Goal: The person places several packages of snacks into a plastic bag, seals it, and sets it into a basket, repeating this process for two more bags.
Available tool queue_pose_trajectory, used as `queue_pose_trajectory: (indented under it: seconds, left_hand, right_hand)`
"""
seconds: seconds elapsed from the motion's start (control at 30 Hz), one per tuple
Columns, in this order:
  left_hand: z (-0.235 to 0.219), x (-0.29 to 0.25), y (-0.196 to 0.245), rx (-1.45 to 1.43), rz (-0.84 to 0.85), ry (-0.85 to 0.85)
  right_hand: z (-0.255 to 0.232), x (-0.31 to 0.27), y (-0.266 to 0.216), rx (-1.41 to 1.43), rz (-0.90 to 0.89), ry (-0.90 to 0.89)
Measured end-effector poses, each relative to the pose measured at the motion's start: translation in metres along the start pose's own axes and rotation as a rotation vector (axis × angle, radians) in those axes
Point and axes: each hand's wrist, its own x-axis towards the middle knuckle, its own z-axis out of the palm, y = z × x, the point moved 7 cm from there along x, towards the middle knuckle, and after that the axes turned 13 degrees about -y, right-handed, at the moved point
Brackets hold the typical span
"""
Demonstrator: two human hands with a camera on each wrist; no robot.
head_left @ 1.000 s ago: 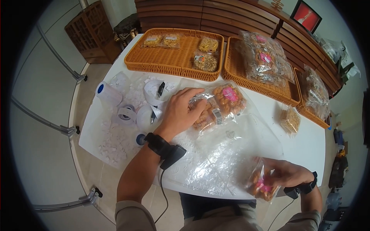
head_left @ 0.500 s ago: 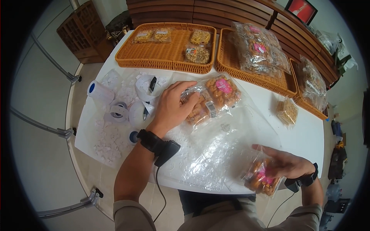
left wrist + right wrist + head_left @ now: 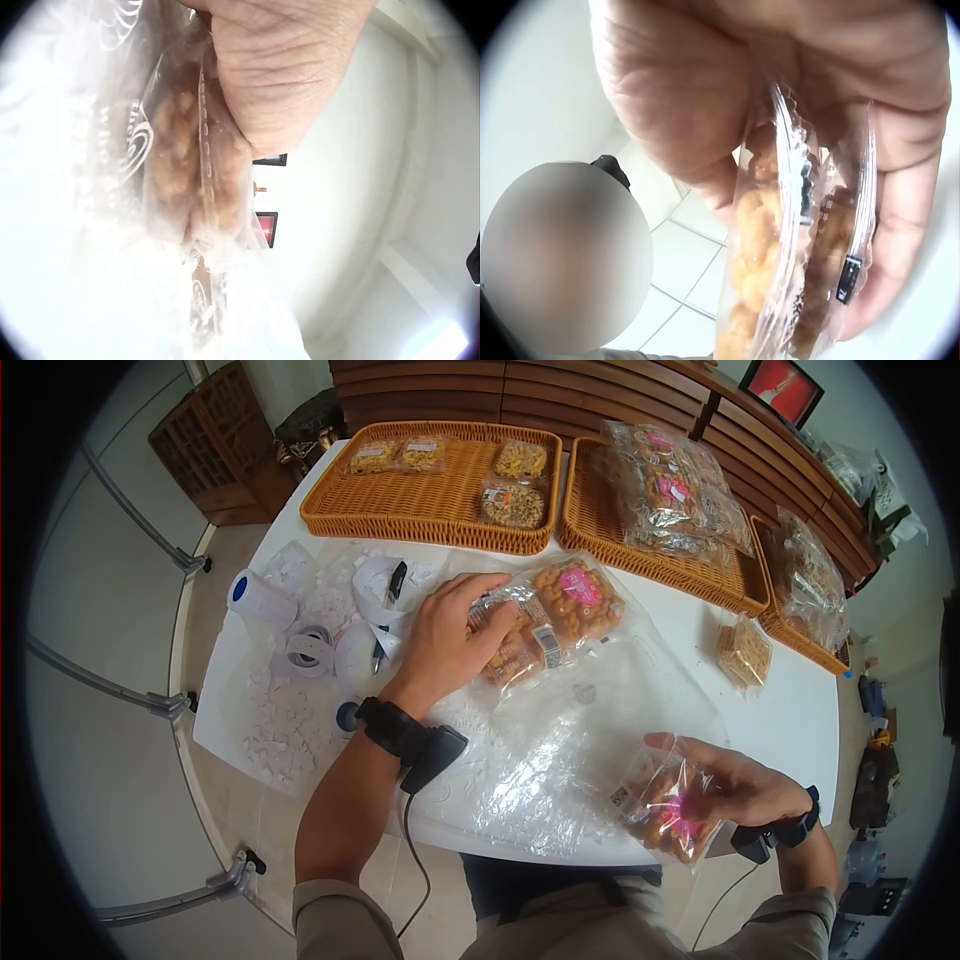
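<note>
My left hand (image 3: 455,630) grips the left end of clear packets of brown, glazed nut-like snacks (image 3: 515,645). Beside these lies another packet with a pink label (image 3: 580,588). In the left wrist view, the snack packets (image 3: 176,157) sit against the heel of the hand, with white-printed film around them. At the near right table edge, my right hand (image 3: 740,785) holds two snack packets together, pink label (image 3: 683,818) showing. In the right wrist view, the packets (image 3: 761,247) stand side by side between thumb and fingers, sealed edges toward the camera.
A large clear plastic bag (image 3: 560,780) covers the table's near middle. Wicker trays (image 3: 430,532) with snack packets line the back. A pale snack block (image 3: 743,653) lies at right. Paper scraps (image 3: 285,730), a white roll (image 3: 262,600) and label strips (image 3: 308,650) lie at left.
My right hand has shifted slightly up, and its packets have turned so that a printed code shows at their left corner. The left hand stays on its packets.
</note>
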Motion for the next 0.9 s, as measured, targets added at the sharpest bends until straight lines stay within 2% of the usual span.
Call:
queue_pose_trajectory:
  seconds: [0.23, 0.33, 0.43, 0.53, 0.63, 0.73, 0.83, 0.9]
  left_hand:
    - [0.000, 0.000, 0.000, -0.004, -0.006, -0.002]
    - [0.000, 0.000, 0.000, -0.014, -0.002, 0.004]
    - [0.000, 0.000, -0.001, -0.030, 0.006, 0.011]
    - [0.000, 0.000, 0.000, -0.031, 0.011, 0.011]
    - [0.000, 0.000, -0.001, -0.041, 0.013, 0.010]
    - [0.000, 0.001, -0.001, -0.032, 0.017, 0.010]
    - [0.000, 0.001, 0.000, -0.029, 0.010, 0.010]
    - [0.000, 0.001, 0.000, -0.029, 0.007, 0.009]
  right_hand:
    - [-0.004, -0.005, 0.010, -0.317, 0.035, -0.176]
    - [-0.012, -0.008, 0.013, -0.137, 0.123, -0.080]
    - [-0.020, -0.010, 0.009, -0.125, 0.140, 0.023]
    - [-0.024, -0.012, 0.007, -0.065, 0.295, 0.141]
    - [-0.030, -0.007, 0.018, 0.065, 0.169, 0.313]
    - [-0.030, -0.003, 0.022, 0.180, 0.072, 0.347]
    - [-0.021, 0.013, 0.015, 0.293, -0.068, 0.307]
    - [-0.019, 0.019, 0.019, 0.202, -0.052, 0.329]
